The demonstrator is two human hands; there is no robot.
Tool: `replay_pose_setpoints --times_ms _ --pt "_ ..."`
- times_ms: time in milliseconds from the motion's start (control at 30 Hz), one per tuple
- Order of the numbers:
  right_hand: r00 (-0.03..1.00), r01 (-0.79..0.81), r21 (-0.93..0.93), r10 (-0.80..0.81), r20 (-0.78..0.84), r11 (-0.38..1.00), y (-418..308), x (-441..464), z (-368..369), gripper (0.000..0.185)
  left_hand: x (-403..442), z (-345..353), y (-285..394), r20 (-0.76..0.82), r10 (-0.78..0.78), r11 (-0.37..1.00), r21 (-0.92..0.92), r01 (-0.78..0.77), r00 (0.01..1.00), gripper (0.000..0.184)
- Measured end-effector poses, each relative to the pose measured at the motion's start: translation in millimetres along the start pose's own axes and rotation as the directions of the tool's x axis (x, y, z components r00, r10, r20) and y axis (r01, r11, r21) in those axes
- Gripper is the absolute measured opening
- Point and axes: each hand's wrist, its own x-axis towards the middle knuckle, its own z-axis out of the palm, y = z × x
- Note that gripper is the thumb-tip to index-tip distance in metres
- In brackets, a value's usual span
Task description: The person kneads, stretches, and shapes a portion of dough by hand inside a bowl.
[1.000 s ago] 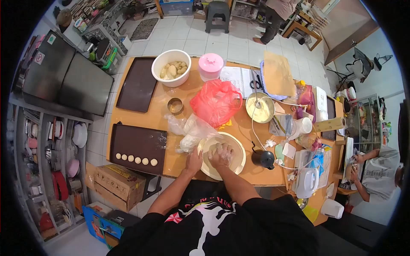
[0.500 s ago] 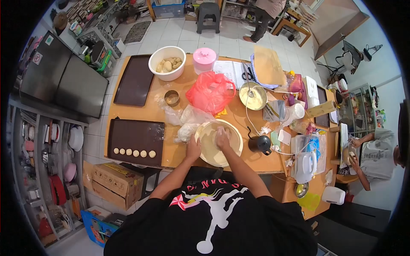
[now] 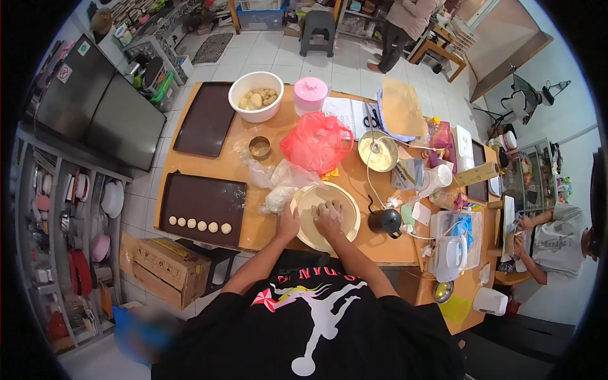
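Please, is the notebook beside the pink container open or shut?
Open. The notebook shows pages on both sides of its binding, with writing visible on the left one.

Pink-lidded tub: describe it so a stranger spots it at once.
On the wooden table, find the big white bowl near the far edge. Just to its right, before the open notebook, stands the round tub. Its pink lid with a small raised knob sets it apart from the uncovered bowl and the crumpled red bag on its near side.
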Motion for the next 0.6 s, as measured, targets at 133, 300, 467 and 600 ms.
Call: replay_pose_setpoints --times_ms 133,300,467,600 --pt "0.928 -0.223 -0.045 0.227 0.295 0.974 -3 16 -11 0.042 -1 1 -3 0.026 -0.017 1.000 0.009 0.016 1.000 0.033" --pt "0.736 -0.396 0.260 0.135 0.663 0.881 41 39 4 0.039 0 7 -11 -0.012 0.006 1.000 0.005 -0.006 1.000 0.031" --pt "0.813 -0.189 0.139 0.075 0.578 0.972 32 37 -11 0.033 0 4 -6 0.004 0.029 1.000 0.001 -0.029 1.000 0.028" --pt "0.730 -0.030 0.100 -0.046 0.682 0.995 40 14 -12 0.035 3 8 -8 -0.037 0.019 1.000 -0.013 -0.020 0.999 0.027"
